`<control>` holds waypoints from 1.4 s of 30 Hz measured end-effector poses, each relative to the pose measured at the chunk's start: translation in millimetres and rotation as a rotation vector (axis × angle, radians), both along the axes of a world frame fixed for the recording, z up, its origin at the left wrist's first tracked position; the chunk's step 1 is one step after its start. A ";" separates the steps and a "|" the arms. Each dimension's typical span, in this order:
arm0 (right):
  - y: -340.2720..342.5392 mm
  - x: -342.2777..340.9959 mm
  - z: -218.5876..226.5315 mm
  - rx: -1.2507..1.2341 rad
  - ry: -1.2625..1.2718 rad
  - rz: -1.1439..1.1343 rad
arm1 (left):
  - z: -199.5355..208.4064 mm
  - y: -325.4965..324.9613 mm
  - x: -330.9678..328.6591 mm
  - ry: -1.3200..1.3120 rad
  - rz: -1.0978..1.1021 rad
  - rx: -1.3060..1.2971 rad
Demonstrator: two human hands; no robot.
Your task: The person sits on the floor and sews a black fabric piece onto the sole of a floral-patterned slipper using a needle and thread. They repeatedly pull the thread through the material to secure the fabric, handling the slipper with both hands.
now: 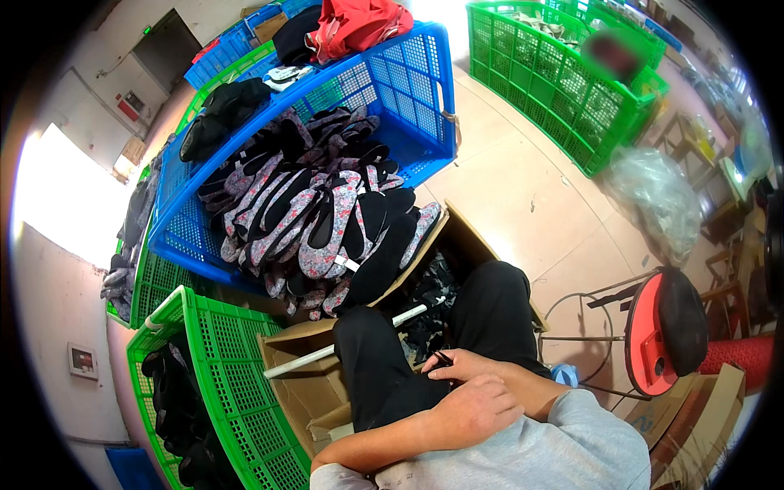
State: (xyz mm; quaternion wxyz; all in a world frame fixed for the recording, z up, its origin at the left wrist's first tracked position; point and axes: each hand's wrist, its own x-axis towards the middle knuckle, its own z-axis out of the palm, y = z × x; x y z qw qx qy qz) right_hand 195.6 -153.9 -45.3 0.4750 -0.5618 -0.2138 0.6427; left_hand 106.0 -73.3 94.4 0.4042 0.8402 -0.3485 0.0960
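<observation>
My left hand (479,408) lies across my lap with its fingers curled, against my right forearm; what is inside them, if anything, is hidden. The right hand (465,367) rests on my thigh, closed on a small dark tool (443,358) whose kind I cannot make out. Between my knees stands an open cardboard box (298,392) with dark patterned fabric pieces (425,306) in it. A white rod (306,359) spans the box. Beyond it, a tilted blue plastic crate (412,98) spills a heap of floral and black fabric slippers (327,220) toward me.
Green crates stand at left: one (237,384) holds dark items. Another green crate (555,82) stands far right, with a blurred patch over part of it. A red round stool (649,335) and a clear plastic bag (657,196) are at right. Red cloth (359,28) lies atop the blue crate.
</observation>
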 end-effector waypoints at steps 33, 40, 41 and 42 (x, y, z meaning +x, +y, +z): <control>-0.6 -0.8 -3.2 0.019 0.000 -0.013 | -0.6 -0.9 -0.7 -0.029 0.015 0.018; -0.4 -1.9 -1.6 0.053 -0.014 -0.033 | -0.3 -1.6 -1.2 -0.043 0.027 0.019; -0.2 -1.4 -0.6 0.038 -0.010 -0.027 | -0.1 -1.6 -1.3 -0.036 0.024 0.023; -0.2 -1.1 -0.1 0.023 -0.006 -0.021 | 0.1 -1.6 -1.2 -0.029 0.019 0.027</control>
